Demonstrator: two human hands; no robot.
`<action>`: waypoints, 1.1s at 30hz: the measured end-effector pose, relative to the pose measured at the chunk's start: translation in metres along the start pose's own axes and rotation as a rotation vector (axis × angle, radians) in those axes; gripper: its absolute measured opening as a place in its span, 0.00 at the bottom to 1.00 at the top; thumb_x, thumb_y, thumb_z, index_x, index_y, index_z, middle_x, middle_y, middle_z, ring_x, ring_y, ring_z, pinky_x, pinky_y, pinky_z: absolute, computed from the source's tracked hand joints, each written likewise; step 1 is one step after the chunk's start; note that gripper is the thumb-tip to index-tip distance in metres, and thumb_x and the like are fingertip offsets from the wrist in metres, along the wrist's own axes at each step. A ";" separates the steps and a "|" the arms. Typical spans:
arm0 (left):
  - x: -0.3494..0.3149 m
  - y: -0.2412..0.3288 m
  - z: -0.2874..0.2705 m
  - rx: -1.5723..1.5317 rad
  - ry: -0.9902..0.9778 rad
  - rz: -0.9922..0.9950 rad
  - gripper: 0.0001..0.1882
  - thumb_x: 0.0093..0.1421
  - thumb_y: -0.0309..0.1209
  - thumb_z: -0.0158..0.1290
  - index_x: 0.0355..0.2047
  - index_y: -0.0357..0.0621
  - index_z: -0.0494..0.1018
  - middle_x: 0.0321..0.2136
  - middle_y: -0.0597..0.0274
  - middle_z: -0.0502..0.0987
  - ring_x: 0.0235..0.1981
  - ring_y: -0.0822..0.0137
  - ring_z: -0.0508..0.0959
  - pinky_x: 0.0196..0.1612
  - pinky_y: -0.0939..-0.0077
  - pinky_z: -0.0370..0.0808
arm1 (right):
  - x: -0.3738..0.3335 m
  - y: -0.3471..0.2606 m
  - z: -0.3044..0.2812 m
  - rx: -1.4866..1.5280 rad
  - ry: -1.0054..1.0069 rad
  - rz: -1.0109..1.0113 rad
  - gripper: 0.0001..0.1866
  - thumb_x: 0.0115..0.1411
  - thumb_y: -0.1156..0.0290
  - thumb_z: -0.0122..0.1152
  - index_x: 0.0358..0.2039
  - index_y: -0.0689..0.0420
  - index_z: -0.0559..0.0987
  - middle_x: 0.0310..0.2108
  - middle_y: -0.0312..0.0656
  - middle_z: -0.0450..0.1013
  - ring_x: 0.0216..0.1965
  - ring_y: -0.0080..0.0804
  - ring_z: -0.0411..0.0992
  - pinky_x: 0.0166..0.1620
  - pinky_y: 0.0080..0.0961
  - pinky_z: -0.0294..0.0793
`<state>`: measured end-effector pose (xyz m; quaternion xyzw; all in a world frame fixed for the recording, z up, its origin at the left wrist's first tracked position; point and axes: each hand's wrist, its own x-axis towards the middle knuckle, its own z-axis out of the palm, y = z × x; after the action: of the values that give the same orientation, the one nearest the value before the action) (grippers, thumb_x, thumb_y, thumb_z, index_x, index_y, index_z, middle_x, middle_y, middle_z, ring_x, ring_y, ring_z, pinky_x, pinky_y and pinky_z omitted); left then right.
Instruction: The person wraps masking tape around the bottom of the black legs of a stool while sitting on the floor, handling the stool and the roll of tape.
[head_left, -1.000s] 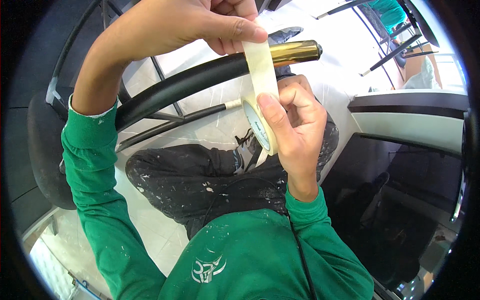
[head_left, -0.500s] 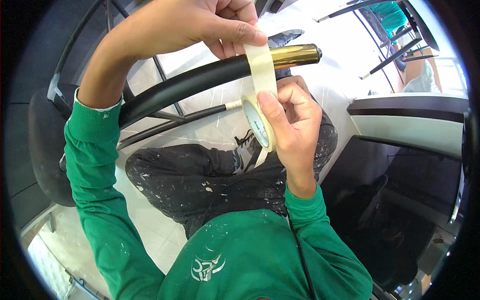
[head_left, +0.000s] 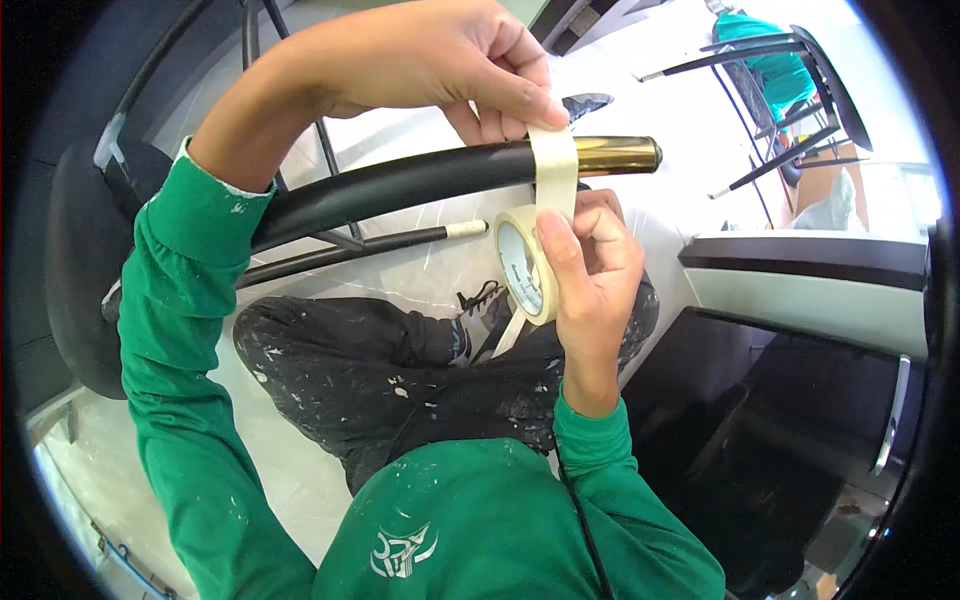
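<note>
A thick black chair leg with a shiny gold end slants across in front of me. Over the border between black and gold lies a pale strip of masking tape. My left hand, above the leg, pinches the strip's upper end between thumb and fingers. Below the leg, my right hand grips the roll of masking tape, its thumb pressed on the strip where it leaves the roll. A short loose tail of tape hangs under the roll. The leg's far side is hidden.
A thinner black leg with a tape-wrapped end runs beneath. The dark chair seat stands at left. My crossed legs in paint-spotted trousers are below. Right lies a glossy black panel. Another chair and a person in green are at far right.
The chair leg, both hands and the tape have shifted right and down in view. The strip now lies straighter across the leg, both hands still holding it.
</note>
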<state>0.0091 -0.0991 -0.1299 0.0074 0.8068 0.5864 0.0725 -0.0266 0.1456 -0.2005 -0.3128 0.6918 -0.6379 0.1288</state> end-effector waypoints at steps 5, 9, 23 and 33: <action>-0.001 -0.003 0.000 -0.072 -0.035 -0.008 0.16 0.64 0.44 0.63 0.30 0.45 0.79 0.23 0.74 0.74 0.27 0.82 0.74 0.33 0.86 0.73 | -0.001 0.000 0.000 0.016 -0.004 -0.010 0.11 0.61 0.76 0.69 0.25 0.64 0.76 0.33 0.38 0.70 0.37 0.22 0.66 0.43 0.21 0.65; -0.001 -0.002 0.003 -0.098 -0.043 -0.035 0.15 0.64 0.44 0.63 0.29 0.46 0.78 0.23 0.75 0.73 0.27 0.82 0.73 0.32 0.86 0.72 | 0.000 -0.001 0.000 -0.005 -0.033 -0.043 0.11 0.63 0.76 0.68 0.26 0.64 0.76 0.35 0.38 0.70 0.37 0.21 0.66 0.43 0.20 0.65; 0.006 -0.032 0.008 -0.074 -0.258 -0.243 0.09 0.66 0.37 0.56 0.35 0.45 0.79 0.24 0.75 0.76 0.27 0.82 0.74 0.30 0.83 0.72 | 0.000 0.007 -0.001 0.025 -0.021 -0.017 0.10 0.62 0.74 0.68 0.27 0.64 0.78 0.35 0.38 0.71 0.39 0.25 0.68 0.47 0.23 0.66; -0.022 0.004 -0.001 0.215 0.220 0.314 0.22 0.69 0.42 0.56 0.54 0.37 0.76 0.46 0.59 0.80 0.46 0.71 0.80 0.50 0.78 0.77 | 0.005 0.017 0.002 -0.005 0.035 -0.116 0.14 0.60 0.71 0.70 0.25 0.65 0.76 0.29 0.42 0.69 0.34 0.30 0.68 0.41 0.25 0.67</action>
<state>0.0305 -0.1007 -0.1238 0.0766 0.8568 0.4981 -0.1093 -0.0345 0.1409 -0.2163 -0.3416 0.6764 -0.6477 0.0788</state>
